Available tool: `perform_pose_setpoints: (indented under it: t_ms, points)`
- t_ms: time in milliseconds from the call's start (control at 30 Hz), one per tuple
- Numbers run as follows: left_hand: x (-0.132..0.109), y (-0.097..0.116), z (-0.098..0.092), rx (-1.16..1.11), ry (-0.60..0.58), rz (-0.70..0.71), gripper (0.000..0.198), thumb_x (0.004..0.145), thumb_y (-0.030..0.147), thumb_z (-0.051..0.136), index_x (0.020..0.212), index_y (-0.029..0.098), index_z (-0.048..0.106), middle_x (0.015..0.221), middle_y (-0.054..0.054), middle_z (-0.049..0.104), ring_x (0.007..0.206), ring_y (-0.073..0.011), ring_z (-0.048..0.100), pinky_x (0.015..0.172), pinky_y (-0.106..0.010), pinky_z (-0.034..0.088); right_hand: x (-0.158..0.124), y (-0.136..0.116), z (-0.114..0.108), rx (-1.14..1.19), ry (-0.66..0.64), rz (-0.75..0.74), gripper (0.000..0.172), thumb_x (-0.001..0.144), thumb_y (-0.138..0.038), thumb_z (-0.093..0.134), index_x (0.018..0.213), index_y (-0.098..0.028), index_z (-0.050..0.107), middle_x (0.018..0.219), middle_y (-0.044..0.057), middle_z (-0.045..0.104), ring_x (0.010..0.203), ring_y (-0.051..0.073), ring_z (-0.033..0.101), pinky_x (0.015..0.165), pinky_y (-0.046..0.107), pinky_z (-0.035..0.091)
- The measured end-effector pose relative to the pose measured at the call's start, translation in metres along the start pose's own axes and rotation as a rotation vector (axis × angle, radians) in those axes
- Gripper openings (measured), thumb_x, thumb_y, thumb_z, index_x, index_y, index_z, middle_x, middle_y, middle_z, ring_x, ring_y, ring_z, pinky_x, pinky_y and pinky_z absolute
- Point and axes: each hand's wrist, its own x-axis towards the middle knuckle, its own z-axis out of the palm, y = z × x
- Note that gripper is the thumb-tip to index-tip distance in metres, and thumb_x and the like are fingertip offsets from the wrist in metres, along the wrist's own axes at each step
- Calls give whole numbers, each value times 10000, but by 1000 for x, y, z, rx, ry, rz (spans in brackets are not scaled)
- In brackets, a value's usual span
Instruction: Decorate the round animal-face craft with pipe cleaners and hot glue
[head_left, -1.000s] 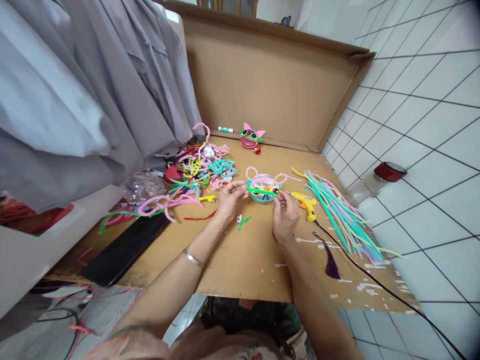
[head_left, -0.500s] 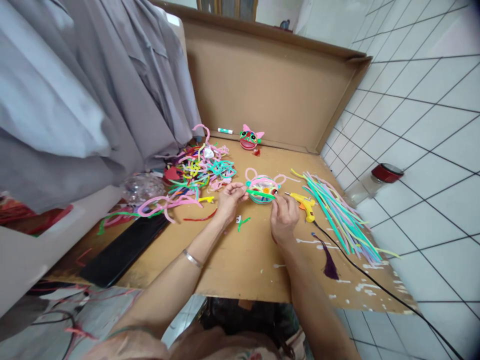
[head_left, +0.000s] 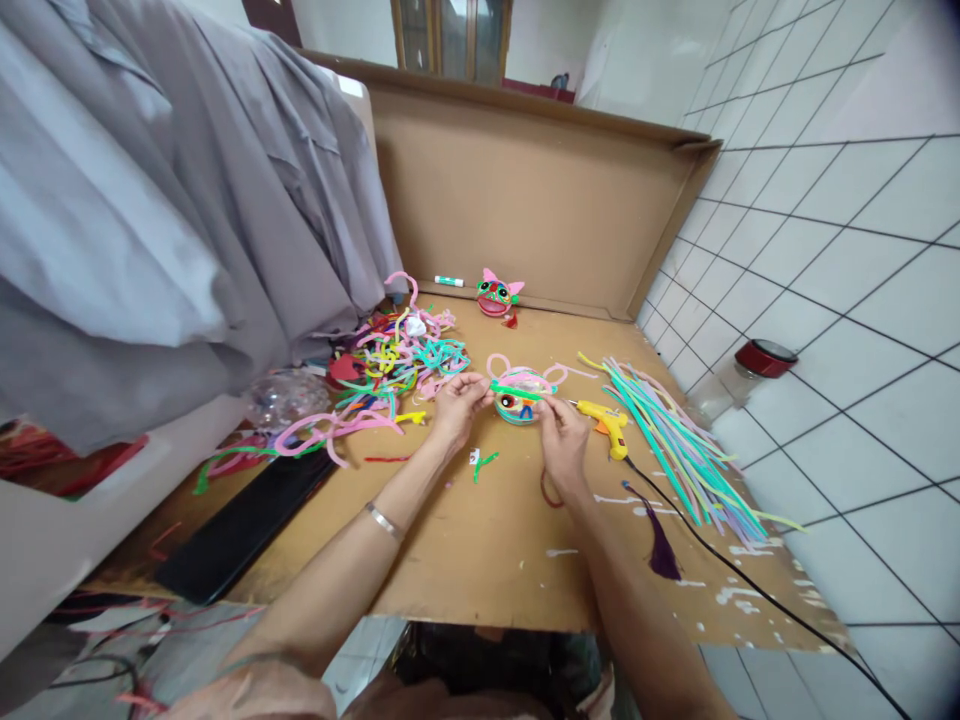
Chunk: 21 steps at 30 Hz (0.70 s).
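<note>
Between my two hands stretches a short green pipe cleaner (head_left: 515, 392). My left hand (head_left: 460, 405) pinches its left end, and my right hand (head_left: 562, 432) pinches the right end. Just behind it sits a round pipe-cleaner animal head (head_left: 517, 408) with pink loop ears, a big eye and a blue piece on its front; the strip hides part of it. Beside my right hand lies a yellow glue gun (head_left: 609, 428), its nozzle pointing at the head. Small green pipe-cleaner scraps (head_left: 485, 467) rest on the cardboard in front.
A finished animal head (head_left: 496, 295) and a glue stick (head_left: 448, 281) stand by the cardboard wall. Tangled pipe cleaners (head_left: 390, 350) heap at left above a black slab (head_left: 244, 525). At right lie straight pipe cleaners (head_left: 667, 440), a purple tassel (head_left: 661, 545) and a red-lidded jar (head_left: 761, 360).
My hands have raised the green strip slightly, so more of the head's lower front shows beneath it. The camera view has tilted up a little.
</note>
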Motion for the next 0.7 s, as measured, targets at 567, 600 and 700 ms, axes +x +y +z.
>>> perform_pose_setpoints:
  t_ms: [567, 600, 700]
  points:
    - [14, -2, 2, 414, -107, 246, 270, 609, 331, 789, 771, 153, 666, 621, -7, 666, 573, -148, 637, 590, -279, 519, 43, 25, -3, 246, 134, 318, 252, 634, -412, 710, 722, -177, 691, 725, 33, 684, 643, 161, 596, 676, 325, 500]
    - [15, -2, 1, 451, -99, 264, 245, 621, 325, 775, 757, 152, 668, 608, -4, 656, 560, -140, 619, 579, -271, 505, 43, 26, -3, 253, 121, 329, 255, 633, -416, 708, 718, -176, 689, 733, 33, 684, 651, 161, 599, 681, 324, 499]
    - [15, -1, 0, 535, -97, 306, 190, 663, 315, 737, 743, 154, 675, 580, 10, 629, 538, -118, 569, 572, -254, 470, 44, 26, -4, 265, 96, 341, 261, 649, -429, 687, 708, -174, 689, 745, 34, 687, 687, 169, 612, 707, 326, 497]
